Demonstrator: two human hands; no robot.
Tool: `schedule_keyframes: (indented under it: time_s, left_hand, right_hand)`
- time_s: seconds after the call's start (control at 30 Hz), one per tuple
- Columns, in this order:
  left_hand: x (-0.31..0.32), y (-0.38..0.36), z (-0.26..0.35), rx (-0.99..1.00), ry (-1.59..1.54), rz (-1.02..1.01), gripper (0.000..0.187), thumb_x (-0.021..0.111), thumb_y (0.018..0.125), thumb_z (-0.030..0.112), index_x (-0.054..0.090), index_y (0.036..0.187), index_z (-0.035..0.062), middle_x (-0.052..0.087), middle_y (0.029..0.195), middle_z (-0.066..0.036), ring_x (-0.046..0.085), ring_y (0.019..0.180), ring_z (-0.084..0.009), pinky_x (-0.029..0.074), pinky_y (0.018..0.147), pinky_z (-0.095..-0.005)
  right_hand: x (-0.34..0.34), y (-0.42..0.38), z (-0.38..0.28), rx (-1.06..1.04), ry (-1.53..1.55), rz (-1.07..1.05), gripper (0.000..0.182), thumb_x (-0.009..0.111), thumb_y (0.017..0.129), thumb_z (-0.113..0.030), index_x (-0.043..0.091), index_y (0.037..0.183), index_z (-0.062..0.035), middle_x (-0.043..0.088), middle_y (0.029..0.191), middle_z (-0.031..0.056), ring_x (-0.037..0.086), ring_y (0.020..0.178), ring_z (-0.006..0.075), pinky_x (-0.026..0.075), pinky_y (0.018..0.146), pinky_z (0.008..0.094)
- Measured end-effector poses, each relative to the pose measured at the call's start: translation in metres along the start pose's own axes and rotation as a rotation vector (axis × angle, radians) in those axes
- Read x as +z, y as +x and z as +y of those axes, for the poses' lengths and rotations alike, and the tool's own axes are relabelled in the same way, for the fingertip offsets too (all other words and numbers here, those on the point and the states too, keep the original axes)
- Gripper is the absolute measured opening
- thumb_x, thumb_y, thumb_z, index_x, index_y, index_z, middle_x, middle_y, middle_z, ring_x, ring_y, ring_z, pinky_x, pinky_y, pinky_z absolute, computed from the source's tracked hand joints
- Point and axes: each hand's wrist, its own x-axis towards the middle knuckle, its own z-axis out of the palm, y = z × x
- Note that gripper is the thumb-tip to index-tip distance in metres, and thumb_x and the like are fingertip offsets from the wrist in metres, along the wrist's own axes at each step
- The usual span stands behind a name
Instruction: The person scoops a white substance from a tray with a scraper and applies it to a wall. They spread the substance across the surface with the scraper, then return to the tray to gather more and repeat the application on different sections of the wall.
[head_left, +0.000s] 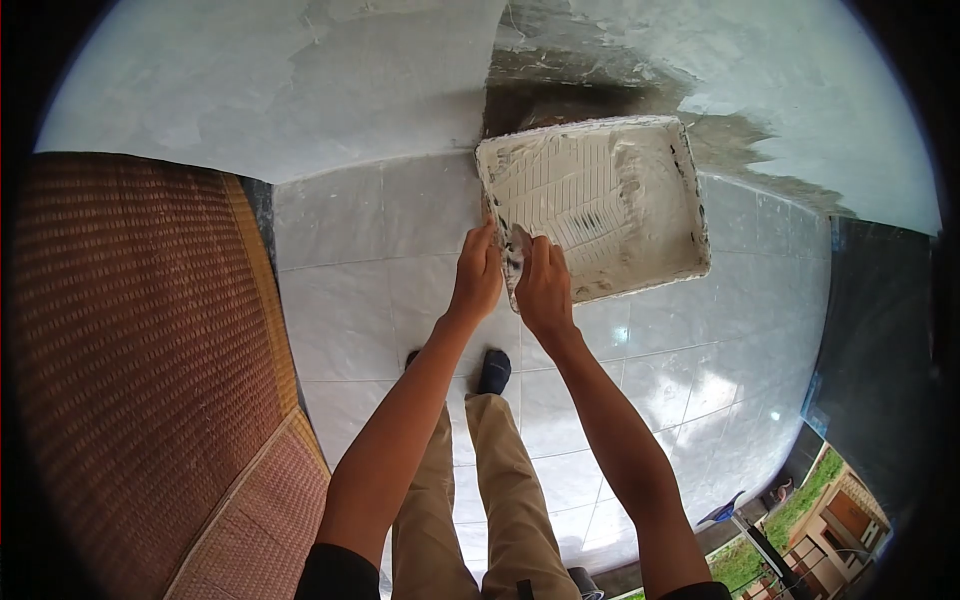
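Our left hand (476, 275) grips a paint-caked tray (693, 205) by its rim, near the patchy wall (370, 80); on our right hand (547, 288), fingers (541, 256) curl at that edge, their hold unclear. An uneven grip could spill any wet paint (652, 175) onto the grey-tiled floor (335, 315) beside the woven panel (150, 340).

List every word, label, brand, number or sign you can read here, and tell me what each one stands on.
No readable text anywhere.
The off-white, smeared rectangular tray shows only ridges and smears.
The reddish-brown woven surface shows only its weave.
The small brown-and-cream structure outdoors, lower right, is too small to tell whether it bears any lettering.
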Motion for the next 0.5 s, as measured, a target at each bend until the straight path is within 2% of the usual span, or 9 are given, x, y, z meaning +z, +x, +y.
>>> schedule_keyframes:
  time_s: [0.13,0.2,0.33,0.37,0.4,0.43,0.5]
  left_hand:
    - [0.001,0.000,-0.004,-0.020,-0.063,0.003,0.042,0.037,0.096,0.004,0.045,0.135,-0.0094,0.052,0.123,-0.022,0.053,0.114,-0.0330,0.040,0.100,-0.0370]
    - [0.000,0.000,-0.004,-0.029,-0.046,-0.001,0.042,0.037,0.096,0.004,0.045,0.136,-0.0088,0.052,0.123,-0.022,0.053,0.115,-0.0328,0.040,0.101,-0.0369]
    - [-0.002,0.001,-0.002,-0.041,-0.002,-0.034,0.042,0.038,0.097,0.005,0.044,0.137,-0.0069,0.052,0.126,-0.021,0.053,0.117,-0.0322,0.040,0.101,-0.0368]
    - [-0.002,0.001,-0.005,-0.038,-0.002,-0.034,0.042,0.038,0.097,0.005,0.044,0.137,-0.0069,0.052,0.126,-0.021,0.053,0.117,-0.0322,0.040,0.101,-0.0368]
    - [-0.002,0.002,-0.008,-0.022,0.039,-0.045,0.044,0.037,0.098,0.005,0.042,0.140,-0.0045,0.051,0.123,-0.017,0.055,0.108,-0.0255,0.045,0.094,-0.0338]
    - [-0.002,0.002,-0.011,-0.008,0.081,-0.055,0.046,0.036,0.099,0.005,0.040,0.143,-0.0022,0.050,0.121,-0.013,0.057,0.099,-0.0188,0.051,0.086,-0.0308]
    - [-0.001,0.002,-0.014,0.004,0.080,-0.050,0.046,0.036,0.099,0.005,0.040,0.143,-0.0023,0.050,0.121,-0.013,0.056,0.098,-0.0186,0.051,0.086,-0.0308]
  right_hand:
    - [0.007,-0.008,-0.005,-0.057,0.043,-0.021,0.005,0.050,0.089,0.003,0.047,0.094,0.0031,0.052,0.079,0.0203,0.051,0.075,0.0395,0.042,0.065,0.0488]
    - [0.011,-0.007,-0.004,0.171,0.073,0.014,0.007,0.051,0.093,-0.003,0.047,0.093,0.0040,0.058,0.084,0.0271,0.057,0.077,0.0457,0.043,0.065,0.0508]
    - [0.005,-0.002,0.006,0.210,0.155,0.095,0.012,0.053,0.094,-0.008,0.049,0.092,0.0032,0.062,0.083,0.0253,0.061,0.076,0.0429,0.046,0.066,0.0473]
    - [-0.002,0.002,0.009,0.310,0.196,0.047,0.013,0.055,0.093,-0.008,0.050,0.093,0.0033,0.063,0.082,0.0243,0.062,0.074,0.0407,0.047,0.065,0.0458]
    - [-0.008,0.005,0.012,0.411,0.238,-0.002,0.014,0.057,0.093,-0.009,0.051,0.094,0.0033,0.064,0.081,0.0233,0.064,0.072,0.0385,0.048,0.063,0.0443]
    - [-0.006,0.007,0.020,0.413,0.280,0.032,0.017,0.059,0.094,-0.014,0.055,0.096,0.0028,0.065,0.077,0.0212,0.065,0.072,0.0364,0.049,0.065,0.0412]
    - [-0.003,0.012,0.033,0.446,0.317,-0.005,0.018,0.058,0.094,-0.015,0.056,0.100,0.0027,0.065,0.080,0.0216,0.065,0.074,0.0364,0.049,0.067,0.0406]
